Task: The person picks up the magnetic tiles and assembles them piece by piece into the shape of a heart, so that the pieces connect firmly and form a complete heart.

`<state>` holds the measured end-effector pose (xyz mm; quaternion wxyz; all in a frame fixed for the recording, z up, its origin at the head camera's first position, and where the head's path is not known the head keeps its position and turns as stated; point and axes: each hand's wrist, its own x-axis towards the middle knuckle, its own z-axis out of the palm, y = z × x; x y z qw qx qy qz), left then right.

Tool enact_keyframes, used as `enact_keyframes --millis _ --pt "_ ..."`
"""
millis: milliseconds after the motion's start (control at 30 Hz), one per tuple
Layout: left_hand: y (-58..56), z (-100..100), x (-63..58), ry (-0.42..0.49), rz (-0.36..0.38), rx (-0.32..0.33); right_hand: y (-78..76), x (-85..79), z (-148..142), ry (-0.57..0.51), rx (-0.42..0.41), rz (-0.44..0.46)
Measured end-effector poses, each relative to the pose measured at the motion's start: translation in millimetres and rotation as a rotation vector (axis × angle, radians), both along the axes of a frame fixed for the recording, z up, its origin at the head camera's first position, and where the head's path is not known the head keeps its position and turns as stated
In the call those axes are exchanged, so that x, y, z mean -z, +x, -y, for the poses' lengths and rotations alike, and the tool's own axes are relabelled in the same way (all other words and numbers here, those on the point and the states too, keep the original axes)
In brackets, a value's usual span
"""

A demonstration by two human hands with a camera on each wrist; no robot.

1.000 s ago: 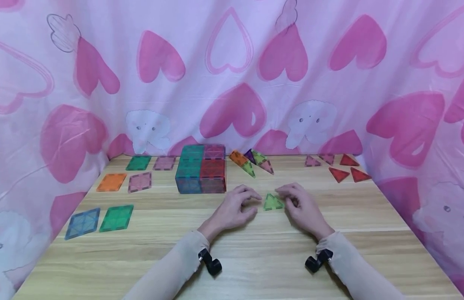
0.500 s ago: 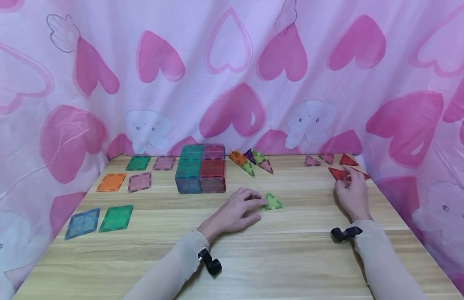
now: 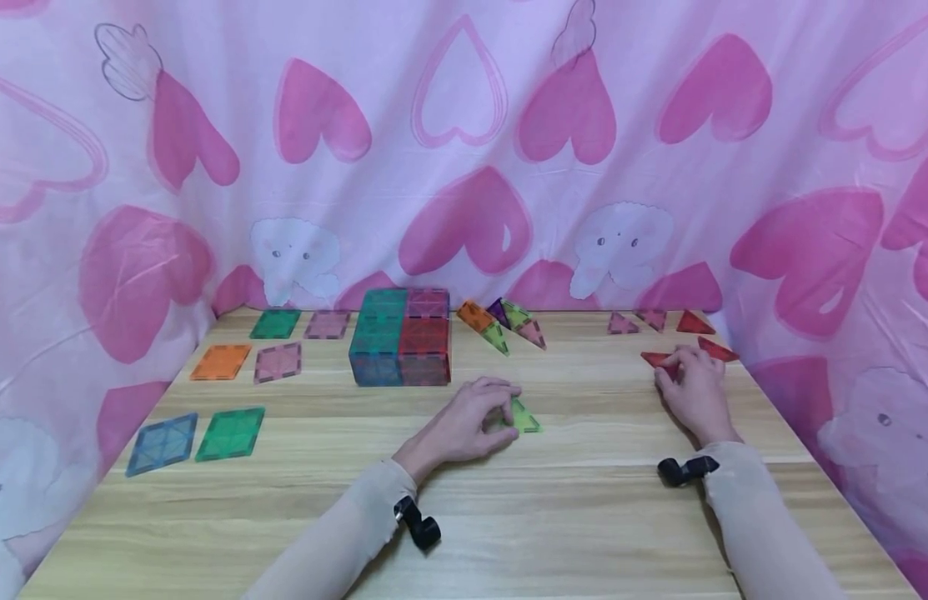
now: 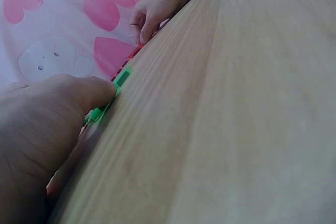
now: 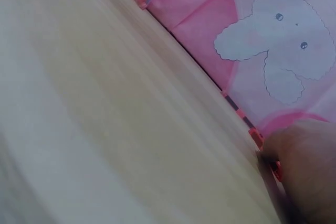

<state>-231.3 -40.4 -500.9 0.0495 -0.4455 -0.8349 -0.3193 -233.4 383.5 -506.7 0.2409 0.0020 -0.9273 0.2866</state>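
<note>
While the left hand [image 3: 471, 421] is busy around the middle of the table [image 3: 554, 517], the right hand [image 3: 698, 398] is way over on the far right, so the two are well apart. Left fingers are curled over the left part of the green triangle [image 3: 526, 418], thumb down by its near edge, so I'd call that a light grip, though the hidden bits make it hard to swear to. Right fingers are bent and look like they're pinching the red triangle [image 3: 654, 358], but they cover a good chunk of it.

The spacing that matters, imo: red lies to the right of green and a bit farther from the person, with bare table between them. Green sits at the right side of the left fingers, so that hand is clearly the nearer one. Red pokes out to the left of the right fingers.

As for pointing, green has one corner aimed right, roughly toward red's side, and its near edge runs left to right; the left corner is hidden. Red's visible tip points left, long edge seemingly left to right too, but can't be sure with the hand on it. Second red triangle [image 3: 719, 350] is just beyond the right hand.
</note>
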Motion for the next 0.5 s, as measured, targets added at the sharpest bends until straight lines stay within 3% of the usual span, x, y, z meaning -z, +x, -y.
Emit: enact_keyframes --millis 167,367,500 --pt "1.1 -0.8 -1.5 0.012 0.028 -0.010 1.5 0.8 1.4 0.011 -0.028 0.020" --pt "1.8 -1.6 -2.3 0.146 0.073 -0.018 3.9 1.2 2.2 -0.030 -0.013 0.039" --pt "0.8 -0.8 -2.3 0.176 0.049 -0.045 5.1 -2.4 4.2 -0.075 -0.010 0.054"
